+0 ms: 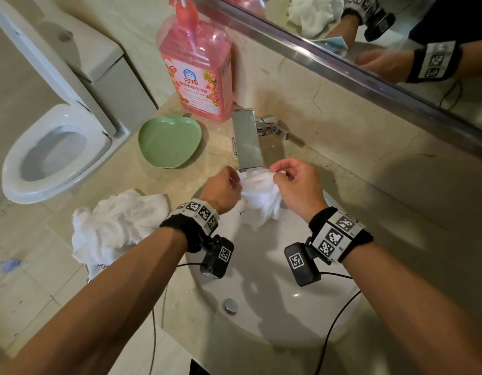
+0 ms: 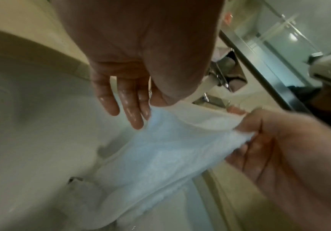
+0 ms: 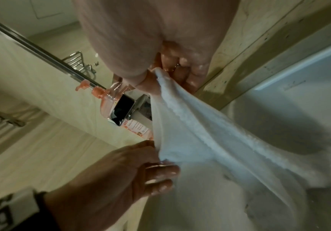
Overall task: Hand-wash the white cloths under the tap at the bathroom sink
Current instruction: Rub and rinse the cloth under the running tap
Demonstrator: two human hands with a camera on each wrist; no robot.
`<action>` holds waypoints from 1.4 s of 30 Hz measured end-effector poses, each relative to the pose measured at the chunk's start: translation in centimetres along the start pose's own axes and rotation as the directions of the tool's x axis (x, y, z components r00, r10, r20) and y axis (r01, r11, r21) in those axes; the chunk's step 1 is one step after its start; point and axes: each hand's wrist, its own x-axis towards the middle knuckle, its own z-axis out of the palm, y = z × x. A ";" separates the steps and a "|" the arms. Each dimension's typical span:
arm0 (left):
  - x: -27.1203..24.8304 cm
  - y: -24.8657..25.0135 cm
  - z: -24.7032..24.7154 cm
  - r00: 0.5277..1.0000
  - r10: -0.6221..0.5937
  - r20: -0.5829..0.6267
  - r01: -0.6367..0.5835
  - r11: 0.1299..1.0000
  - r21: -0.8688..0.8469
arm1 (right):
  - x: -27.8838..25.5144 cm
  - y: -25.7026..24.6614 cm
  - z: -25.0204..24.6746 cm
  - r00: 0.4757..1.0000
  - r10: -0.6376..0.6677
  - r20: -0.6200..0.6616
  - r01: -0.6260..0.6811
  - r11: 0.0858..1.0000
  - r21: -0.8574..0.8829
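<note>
White cloth (image 1: pixel 259 197) stretched under tap (image 1: pixel 246 142); left hand (image 1: pixel 223 192) and right hand (image 1: pixel 299 185) each pinch an edge.

Tap (image 1: pixel 246 139) overhangs the basin's (image 1: pixel 275 307) back; green dish (image 1: pixel 169 142) and bottle (image 1: pixel 198 66) crowd left.

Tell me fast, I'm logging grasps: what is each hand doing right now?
Left hand: pinching one edge of the white cloth under the tap.
Right hand: pinching the cloth's other edge.
</note>
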 end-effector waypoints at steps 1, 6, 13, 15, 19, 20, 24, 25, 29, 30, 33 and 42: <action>0.0 0.0 -0.3 1.000 0.010 -0.028 -0.011 0.999 -0.040 | 0.1 0.1 -0.2 1.000 -0.001 0.011 0.001 1.000 -0.025; -1.0 -0.4 -3.4 0.948 0.317 0.003 -0.313 0.933 0.180 | 0.1 0.3 -1.7 0.985 -0.057 0.161 0.086 0.980 -0.178; -4.2 -0.6 -7.1 0.898 0.429 0.103 -0.441 0.874 0.204 | -0.7 -1.7 -2.1 0.925 -0.199 0.324 0.329 0.847 -0.419; -5.4 0.0 -8.1 0.901 0.421 0.103 -0.433 0.881 0.190 | -1.0 -2.3 -2.3 0.927 -0.198 0.319 0.319 0.863 -0.392; -7.6 2.0 -10.5 0.890 0.456 0.016 -0.453 0.879 0.152 | -2.0 -4.2 -2.8 0.921 -0.295 0.256 0.360 0.895 -0.263; -8.0 2.6 -11.2 0.887 0.462 -0.016 -0.455 0.879 0.143 | -2.2 -4.9 -3.0 0.920 -0.319 0.227 0.368 0.903 -0.223; -9.1 4.4 -13.3 0.871 0.484 -0.084 -0.473 0.872 0.125 | -2.5 -7.1 -3.0 0.927 -0.332 0.171 0.349 0.934 -0.077; -9.3 4.5 -13.5 0.866 0.490 -0.097 -0.477 0.869 0.129 | -2.4 -7.5 -2.9 0.932 -0.321 0.172 0.333 0.942 -0.045; -9.2 4.0 -12.5 0.869 0.482 -0.111 -0.461 0.871 0.172 | -2.3 -7.0 -2.6 0.934 -0.290 0.211 0.301 0.953 -0.022; -8.9 3.4 -12.0 0.882 0.459 -0.105 -0.440 0.883 0.163 | -2.3 -6.4 -2.6 0.936 -0.270 0.226 0.285 0.958 -0.034; -7.8 1.3 -9.8 0.930 0.355 -0.098 -0.356 0.934 0.006 | -2.2 -4.1 -2.7 0.947 -0.173 0.272 0.206 0.973 -0.100; -1.8 -0.2 -1.9 0.993 0.109 0.042 -0.098 0.973 -0.210 | -1.3 0.5 -3.6 0.959 -0.004 0.284 0.066 0.976 -0.209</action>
